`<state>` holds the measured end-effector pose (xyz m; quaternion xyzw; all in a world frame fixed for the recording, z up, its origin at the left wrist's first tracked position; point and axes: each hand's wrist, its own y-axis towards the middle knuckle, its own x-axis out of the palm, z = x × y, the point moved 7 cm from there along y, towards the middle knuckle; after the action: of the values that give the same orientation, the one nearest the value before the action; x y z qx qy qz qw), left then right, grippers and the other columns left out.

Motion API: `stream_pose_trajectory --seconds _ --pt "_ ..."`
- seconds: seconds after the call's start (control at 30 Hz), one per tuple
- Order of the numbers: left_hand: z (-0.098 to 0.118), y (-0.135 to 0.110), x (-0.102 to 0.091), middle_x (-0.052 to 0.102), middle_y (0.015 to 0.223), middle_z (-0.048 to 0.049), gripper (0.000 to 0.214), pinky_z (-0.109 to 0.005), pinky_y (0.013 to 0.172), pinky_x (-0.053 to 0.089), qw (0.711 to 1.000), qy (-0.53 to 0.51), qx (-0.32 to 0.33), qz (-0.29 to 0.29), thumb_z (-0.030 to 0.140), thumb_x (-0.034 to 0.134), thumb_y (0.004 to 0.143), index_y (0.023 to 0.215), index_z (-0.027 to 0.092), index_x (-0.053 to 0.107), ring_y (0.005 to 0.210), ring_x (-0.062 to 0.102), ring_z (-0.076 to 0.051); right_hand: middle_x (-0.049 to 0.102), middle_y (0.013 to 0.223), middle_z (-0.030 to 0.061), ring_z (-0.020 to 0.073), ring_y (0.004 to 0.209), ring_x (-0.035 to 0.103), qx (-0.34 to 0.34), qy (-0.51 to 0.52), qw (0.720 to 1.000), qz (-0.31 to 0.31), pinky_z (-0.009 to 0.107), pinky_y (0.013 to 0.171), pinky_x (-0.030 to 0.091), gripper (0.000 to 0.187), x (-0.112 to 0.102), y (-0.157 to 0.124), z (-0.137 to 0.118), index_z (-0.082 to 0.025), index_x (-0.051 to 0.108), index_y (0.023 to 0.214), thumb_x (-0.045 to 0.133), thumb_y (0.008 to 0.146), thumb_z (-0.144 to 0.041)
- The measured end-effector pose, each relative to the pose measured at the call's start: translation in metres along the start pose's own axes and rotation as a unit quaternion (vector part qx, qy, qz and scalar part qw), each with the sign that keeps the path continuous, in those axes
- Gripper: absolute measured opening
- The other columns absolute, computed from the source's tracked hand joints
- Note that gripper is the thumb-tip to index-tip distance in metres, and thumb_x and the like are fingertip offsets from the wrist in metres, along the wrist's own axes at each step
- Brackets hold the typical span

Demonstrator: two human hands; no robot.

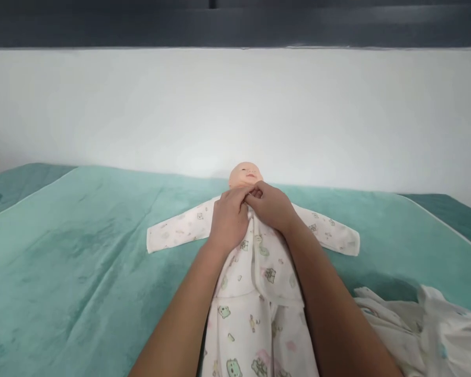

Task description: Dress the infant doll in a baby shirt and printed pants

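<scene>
Green bedding [82, 262] spreads around the doll [244, 169], lying before a white wall [235, 104]. Just below the doll's chin, left hand [231, 215] and right hand [272, 206] meet, fingers curled, at its bear-printed jacket [275, 267]; whether they pinch fabric is hidden. Crumpled cloth [447, 332] lies beside the doll's legs.

Head-worn view, forward and down

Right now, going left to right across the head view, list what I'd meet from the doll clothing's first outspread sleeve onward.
Outspread printed sleeve → left hand → right hand → the other sleeve → crumpled white cloth.
</scene>
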<state>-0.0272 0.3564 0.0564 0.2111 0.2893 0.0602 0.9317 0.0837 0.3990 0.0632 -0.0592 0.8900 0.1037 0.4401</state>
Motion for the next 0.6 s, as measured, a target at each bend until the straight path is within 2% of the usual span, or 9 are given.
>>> stream_pose_trajectory --seconds 0.23,0.43,0.6 --pt "0.001 -0.002 -0.006 0.067 0.122 -0.0026 0.048 -0.041 0.104 0.042 1.0 0.005 0.007 0.027 0.005 0.036 0.083 0.119 0.022 0.064 0.118 0.053 -0.022 0.063 0.086 -0.0005 0.0174 0.075 0.056 0.02 0.048 0.998 0.044 0.029 0.066 0.038 0.014 -0.005 -0.017 -0.003 -0.024 0.053 0.083 0.056 0.078 -0.037" --pt "0.002 -0.003 -0.005 0.067 0.12 -0.0041 0.043 -0.038 0.105 0.041 0.999 0.012 0.025 0.028 0.007 0.037 0.085 0.114 0.019 0.067 0.118 0.052 -0.02 0.06 0.098 0.0033 0.0183 0.083 0.058 0.039 0.048 0.993 0.099 0.032 0.074 0.04 0.02 -0.008 -0.038 -0.003 -0.023 0.064 0.094 0.054 0.085 -0.039" --pt "-0.002 -0.002 -0.006 0.063 0.125 -0.007 0.038 -0.04 0.107 0.04 0.998 0.031 -0.011 0.047 0.011 0.039 0.087 0.109 0.017 0.07 0.121 0.052 -0.023 0.059 0.104 0.004 0.0185 0.085 0.059 0.044 0.025 0.993 0.108 0.032 0.075 0.04 0.023 -0.005 -0.042 -0.004 -0.026 0.07 0.097 0.052 0.088 -0.039"
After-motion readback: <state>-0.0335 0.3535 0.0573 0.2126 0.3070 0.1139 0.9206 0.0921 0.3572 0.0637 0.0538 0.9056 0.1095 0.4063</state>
